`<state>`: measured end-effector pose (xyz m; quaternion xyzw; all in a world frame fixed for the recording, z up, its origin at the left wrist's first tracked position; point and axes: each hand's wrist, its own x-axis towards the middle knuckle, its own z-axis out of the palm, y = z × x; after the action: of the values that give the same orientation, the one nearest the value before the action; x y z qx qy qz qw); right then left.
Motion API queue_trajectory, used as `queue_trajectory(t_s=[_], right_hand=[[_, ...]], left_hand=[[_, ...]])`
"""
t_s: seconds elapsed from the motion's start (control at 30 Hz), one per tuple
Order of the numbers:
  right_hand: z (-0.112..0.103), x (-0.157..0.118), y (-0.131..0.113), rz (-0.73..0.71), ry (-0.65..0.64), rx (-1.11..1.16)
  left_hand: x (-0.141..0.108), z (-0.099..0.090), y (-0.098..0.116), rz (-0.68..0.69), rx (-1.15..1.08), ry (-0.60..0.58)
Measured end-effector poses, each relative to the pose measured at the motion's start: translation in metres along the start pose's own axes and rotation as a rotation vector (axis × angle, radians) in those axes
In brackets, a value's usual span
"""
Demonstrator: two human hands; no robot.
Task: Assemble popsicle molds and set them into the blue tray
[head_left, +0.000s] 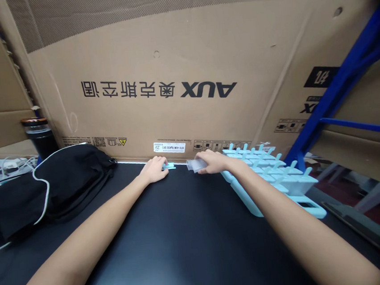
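Far out on the black tabletop, near the cardboard, my left hand (153, 169) is closed around a small light-blue popsicle mold lid (169, 166), most of it covered by the fingers. A short gap to the right, a translucent plastic popsicle mold cup (197, 164) lies in the grip of my right hand (212, 161), its end pointing left. The cup and the lid are apart. Just right of that hand stands a light-blue popsicle mold set (245, 197), with several lids and their upright sticks on top. My right forearm hides part of the set.
An upside-down printed cardboard sheet (160, 114) forms the back wall. On the left are a black bag (53, 187) with a white cable (47, 192) across it, and a dark tumbler (40, 137). A blue metal frame (336, 88) rises at the right.
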<state>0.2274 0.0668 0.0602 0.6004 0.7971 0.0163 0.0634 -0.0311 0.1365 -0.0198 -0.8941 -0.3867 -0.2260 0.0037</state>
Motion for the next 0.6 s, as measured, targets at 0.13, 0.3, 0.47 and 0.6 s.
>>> queue_trajectory(t_s=[0.13,0.3,0.47,0.6], right_hand=[[0.004,-0.001,-0.005,-0.036,-0.095,-0.009],[0.017,-0.001,-0.005,-0.025,0.004,-0.027],[0.007,-0.027,-0.019,-0.043,0.136,-0.092],[-0.014,-0.089,-0.028,-0.134,0.726,-0.035]], left_hand=[[0.0,0.0,0.001,0.005,0.009,0.011],[0.0,0.001,-0.002,0.043,0.009,0.028],[0.001,0.003,-0.004,0.031,-0.006,0.038],[0.002,0.002,-0.003,0.023,-0.022,0.019]])
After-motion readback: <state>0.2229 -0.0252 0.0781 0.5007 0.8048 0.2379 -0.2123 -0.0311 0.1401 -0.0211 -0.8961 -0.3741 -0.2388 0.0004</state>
